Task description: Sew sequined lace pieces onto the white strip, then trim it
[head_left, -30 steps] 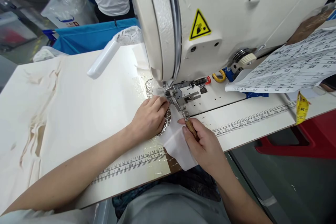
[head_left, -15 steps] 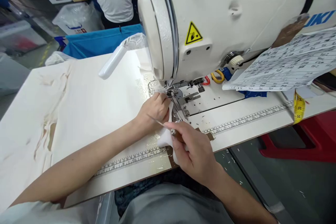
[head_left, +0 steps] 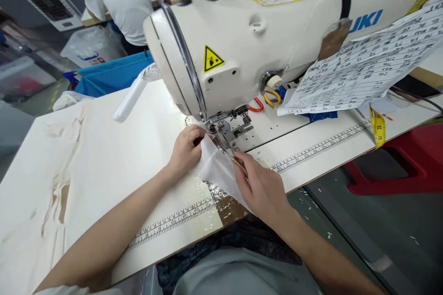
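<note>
My left hand [head_left: 187, 150] pinches the edge of a sheer white fabric [head_left: 219, 166] just left of the presser foot [head_left: 218, 131] of a white sewing machine [head_left: 235, 46]. The fabric spreads down from there towards the table's front edge. My right hand [head_left: 261, 182] is closed round the brown handle of an awl [head_left: 238, 162]. Its thin metal shaft lies along the fabric's right edge and points up at the presser foot. The needle tip and the awl's very point are hard to make out.
A printed ruler strip [head_left: 173, 223] runs along the table front. Red-handled scissors [head_left: 256, 105], a yellow scissor handle [head_left: 273, 98], a hanging paper sheet [head_left: 367, 64] and a yellow tape measure [head_left: 378, 126] are at right. A blue cloth bin [head_left: 110, 76] and another person [head_left: 121, 0] are beyond.
The awl has swung from pointing left over my left wrist to pointing at the presser foot. The fabric, bunched before, is now spread between my hands. The view has shifted right.
</note>
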{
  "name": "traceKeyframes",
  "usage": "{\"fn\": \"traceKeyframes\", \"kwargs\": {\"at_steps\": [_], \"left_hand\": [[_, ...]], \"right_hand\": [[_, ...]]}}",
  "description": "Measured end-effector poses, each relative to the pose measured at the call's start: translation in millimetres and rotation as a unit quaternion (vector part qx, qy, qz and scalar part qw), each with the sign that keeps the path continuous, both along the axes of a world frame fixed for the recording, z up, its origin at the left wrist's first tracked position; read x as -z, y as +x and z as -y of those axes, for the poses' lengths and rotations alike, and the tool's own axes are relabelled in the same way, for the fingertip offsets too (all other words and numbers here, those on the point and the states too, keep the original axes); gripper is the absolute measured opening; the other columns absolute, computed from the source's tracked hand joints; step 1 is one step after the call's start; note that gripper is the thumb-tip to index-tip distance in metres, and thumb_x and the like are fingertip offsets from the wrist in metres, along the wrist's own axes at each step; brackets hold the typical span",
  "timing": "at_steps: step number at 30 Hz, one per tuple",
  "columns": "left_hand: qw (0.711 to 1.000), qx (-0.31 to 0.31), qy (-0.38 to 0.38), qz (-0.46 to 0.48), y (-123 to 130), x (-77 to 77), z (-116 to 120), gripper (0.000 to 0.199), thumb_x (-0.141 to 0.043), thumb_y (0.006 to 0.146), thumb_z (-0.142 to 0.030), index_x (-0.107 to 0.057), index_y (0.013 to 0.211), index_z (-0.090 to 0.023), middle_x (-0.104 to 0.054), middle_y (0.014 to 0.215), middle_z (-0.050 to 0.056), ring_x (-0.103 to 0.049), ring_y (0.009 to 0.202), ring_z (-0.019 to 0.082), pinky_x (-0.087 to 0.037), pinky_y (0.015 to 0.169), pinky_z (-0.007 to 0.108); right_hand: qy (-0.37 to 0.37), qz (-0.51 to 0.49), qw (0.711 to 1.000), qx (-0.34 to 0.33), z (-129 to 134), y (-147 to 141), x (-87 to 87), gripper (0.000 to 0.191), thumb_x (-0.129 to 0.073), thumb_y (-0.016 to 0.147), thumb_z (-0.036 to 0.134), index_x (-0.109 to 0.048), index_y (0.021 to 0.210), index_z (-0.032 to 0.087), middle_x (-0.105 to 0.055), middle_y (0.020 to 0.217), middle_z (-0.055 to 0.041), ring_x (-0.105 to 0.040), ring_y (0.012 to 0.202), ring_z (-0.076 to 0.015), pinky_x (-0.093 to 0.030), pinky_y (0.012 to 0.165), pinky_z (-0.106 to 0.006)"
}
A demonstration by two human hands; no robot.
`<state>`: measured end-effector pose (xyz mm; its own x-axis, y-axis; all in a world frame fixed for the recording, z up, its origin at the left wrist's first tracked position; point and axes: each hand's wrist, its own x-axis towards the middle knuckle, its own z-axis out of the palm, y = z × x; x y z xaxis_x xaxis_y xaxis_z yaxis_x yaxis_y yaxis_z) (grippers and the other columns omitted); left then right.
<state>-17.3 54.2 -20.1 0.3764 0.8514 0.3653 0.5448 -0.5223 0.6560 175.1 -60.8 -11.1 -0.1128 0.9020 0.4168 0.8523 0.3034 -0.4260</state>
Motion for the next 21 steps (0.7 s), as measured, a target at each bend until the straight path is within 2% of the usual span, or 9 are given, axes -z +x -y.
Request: {"fn": "traceKeyframes", "kwargs": {"at_steps": [3,7,14,21], "left_hand": [[1.0,-0.005,-0.023,0.019,-1,-0.5,-1,0.011,-0.06,0.087,-0.024,-0.066,0.079,-0.019,-0.069,0.091,0.006,-0.064,0.089,0.02,-0.051,0.08,0.036],[0.999,-0.008,-0.039,0.029,0,-0.9,-2,0.012,-0.06,0.086,-0.025,-0.065,0.076,-0.02,-0.069,0.089,0.005,-0.064,0.087,0.019,-0.051,0.08,0.035],[0.998,-0.014,-0.047,0.029,2,-4.7,-2,0.017,-0.061,0.087,-0.032,-0.067,0.075,-0.021,-0.07,0.087,0.004,-0.064,0.085,0.019,-0.052,0.079,0.035],[0.999,-0.006,-0.044,0.029,2,-5.0,-2,0.016,-0.059,0.087,-0.028,-0.065,0.074,-0.021,-0.07,0.087,0.005,-0.064,0.086,0.02,-0.051,0.08,0.035]], "right_hand": [[0.024,0.034,0.999,0.012,-9,-6,4.8,0.029,-0.04,0.101,0.02,-0.063,0.116,0.012,-0.078,0.097,-0.0076,-0.074,0.072,-0.0169,-0.045,0.051,-0.026],[0.017,0.052,0.998,0.022,-14,-10,6.9,0.028,-0.043,0.1,0.021,-0.065,0.116,0.014,-0.078,0.095,-0.0057,-0.072,0.067,-0.0147,-0.041,0.049,-0.026],[0.006,0.044,0.999,0.015,-16,-10,7.9,0.028,-0.042,0.101,0.021,-0.064,0.116,0.014,-0.078,0.093,-0.0041,-0.07,0.065,-0.0135,-0.04,0.049,-0.027],[0.007,0.048,0.999,0.015,-16,-11,9.0,0.028,-0.042,0.101,0.022,-0.063,0.118,0.014,-0.077,0.095,-0.0048,-0.071,0.068,-0.0137,-0.038,0.049,-0.028]]}}
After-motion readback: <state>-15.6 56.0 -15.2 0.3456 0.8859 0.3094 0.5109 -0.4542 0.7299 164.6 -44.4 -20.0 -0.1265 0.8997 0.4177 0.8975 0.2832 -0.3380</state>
